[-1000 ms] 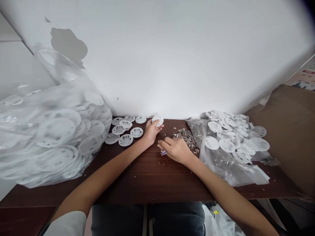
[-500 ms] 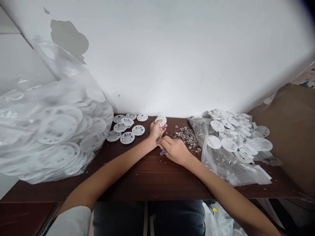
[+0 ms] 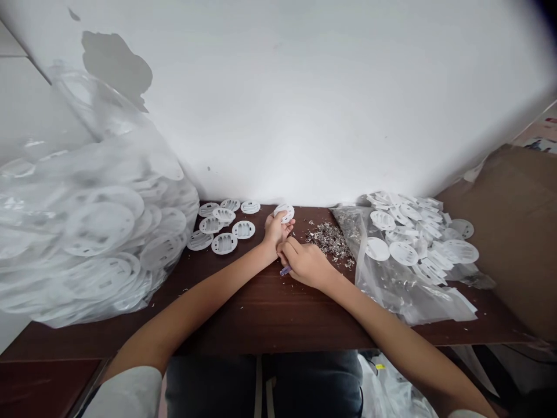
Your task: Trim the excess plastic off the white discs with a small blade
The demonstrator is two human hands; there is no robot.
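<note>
"White plastic all over; where's the disc (image 3: 284, 209) in hand?"

"Centre of the frame, gripped in the left hand (image 3: 275, 230). Just below, the right hand (image 3: 303, 261) is closed on a purple object (image 3: 285, 271)."

"How far along?"

"Partway, I'd judge: loose discs (image 3: 224, 244) lie left of centre, a bag (image 3: 161, 152) of more fills the left side, and a heap (image 3: 404, 253) sits right, past metal bits (image 3: 331, 241). Which are finished, I can't tell."

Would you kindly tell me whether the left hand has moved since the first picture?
Yes, the left hand has shifted slightly rightward, nearer the pile of metal pieces.
</note>
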